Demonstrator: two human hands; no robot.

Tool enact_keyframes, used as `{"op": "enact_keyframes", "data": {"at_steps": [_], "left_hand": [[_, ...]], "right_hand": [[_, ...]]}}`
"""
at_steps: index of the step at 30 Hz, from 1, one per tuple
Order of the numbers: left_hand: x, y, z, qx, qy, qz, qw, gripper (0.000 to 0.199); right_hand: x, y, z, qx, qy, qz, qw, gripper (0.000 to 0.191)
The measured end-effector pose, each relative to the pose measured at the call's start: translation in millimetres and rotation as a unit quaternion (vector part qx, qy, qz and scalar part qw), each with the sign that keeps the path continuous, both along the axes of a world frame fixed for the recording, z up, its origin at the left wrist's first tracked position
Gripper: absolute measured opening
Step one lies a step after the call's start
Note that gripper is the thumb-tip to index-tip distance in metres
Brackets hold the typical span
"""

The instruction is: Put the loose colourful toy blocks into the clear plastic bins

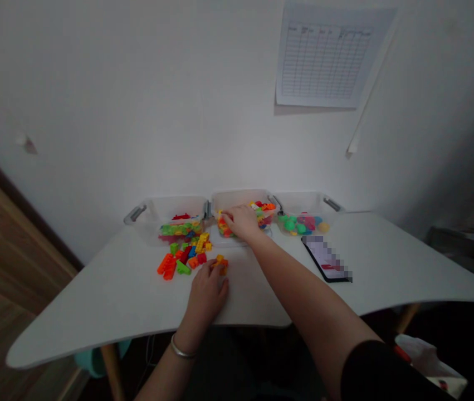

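On the white table (253, 301), my left hand (208, 292), with a silver bangle at its wrist, has its fingers closed round an orange and yellow toy building block (220, 264). My right hand (242, 221) reaches over the front of the middle clear plastic bin (240, 196). Its thumb and fingers are apart over colourful building blocks (267, 206); the fingertips are partly hidden among them. A loose pile of blocks lies left of my left hand, including orange blocks (167, 266), a green block (184, 268) and a yellow block (202, 243).
The left clear bin (176, 205) holds mixed blocks. In the right clear bin (301, 201) are green, pink and blue pieces. A phone (326, 259) lies right of my right forearm. Behind the bins rises a wall with a printed sheet (326, 61) on it.
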State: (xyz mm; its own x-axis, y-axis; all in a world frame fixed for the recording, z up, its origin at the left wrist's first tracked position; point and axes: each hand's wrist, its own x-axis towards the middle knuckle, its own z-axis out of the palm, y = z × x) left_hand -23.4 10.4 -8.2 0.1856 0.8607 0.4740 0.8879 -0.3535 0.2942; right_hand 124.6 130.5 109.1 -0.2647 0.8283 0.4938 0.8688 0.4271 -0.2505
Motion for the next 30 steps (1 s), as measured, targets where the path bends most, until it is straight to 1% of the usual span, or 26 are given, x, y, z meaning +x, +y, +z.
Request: {"op": "enact_keyframes", "data": {"at_steps": [4, 7, 10, 13, 15, 17, 19, 21, 23, 25, 27, 30], "left_hand": [[-0.7, -0.3, 1.3, -0.005, -0.001, -0.006, 1.0, 0.036], [-1.2, -0.5, 2.2, -0.012, 0.003, -0.006, 1.0, 0.037], [-0.6, -0.5, 2.6, -0.016, 0.005, 0.0, 1.0, 0.036], [0.5, -0.4, 2.8, -0.017, 0.006, 0.001, 1.0, 0.036], [1.0, -0.2, 2.3, -0.013, 0.006, -0.001, 1.0, 0.036], [1.2, 0.6, 0.7, -0.006, 0.004, -0.004, 1.0, 0.037], [1.2, 1.7, -1.9, 0.008, -0.002, -0.003, 1.0, 0.039], [1.3, 2.8, -4.8, 0.027, -0.011, 0.007, 1.0, 0.041], [1.5, 3.5, -6.7, 0.044, -0.016, 0.03, 0.998, 0.042], [1.6, 3.5, -7.2, 0.05, -0.012, 0.059, 0.997, 0.044], [1.7, 3.0, -6.6, 0.046, -0.002, 0.076, 0.996, 0.045], [2.0, 2.4, -5.1, 0.034, 0.007, 0.073, 0.997, 0.045]], "right_hand": [[6.9, 3.1, -6.5, 0.008, 0.062, 0.042, 0.997, 0.037], [16.0, 2.5, -11.2, 0.014, 0.15, 0.069, 0.986, 0.032], [25.1, -7.0, -17.2, 0.035, 0.23, 0.094, 0.968, 0.03], [29.0, -24.5, -28.6, 0.071, 0.263, 0.098, 0.957, 0.028], [27.9, -37.4, -41.3, 0.077, 0.266, 0.096, 0.956, 0.027], [25.0, -49.0, -58.2, 0.063, 0.256, 0.103, 0.959, 0.026], [22.3, -58.7, -76.9, 0.036, 0.238, 0.114, 0.964, 0.028], [20.7, -65.8, -93.9, -0.002, 0.21, 0.126, 0.969, 0.033], [20.4, -69.8, -106.1, -0.037, 0.18, 0.144, 0.972, 0.041], [20.7, -70.9, -112.7, -0.059, 0.162, 0.156, 0.973, 0.044], [20.9, -70.2, -114.8, -0.073, 0.16, 0.153, 0.973, 0.044], [20.8, -69.9, -113.5, -0.088, 0.158, 0.152, 0.972, 0.042]]}}
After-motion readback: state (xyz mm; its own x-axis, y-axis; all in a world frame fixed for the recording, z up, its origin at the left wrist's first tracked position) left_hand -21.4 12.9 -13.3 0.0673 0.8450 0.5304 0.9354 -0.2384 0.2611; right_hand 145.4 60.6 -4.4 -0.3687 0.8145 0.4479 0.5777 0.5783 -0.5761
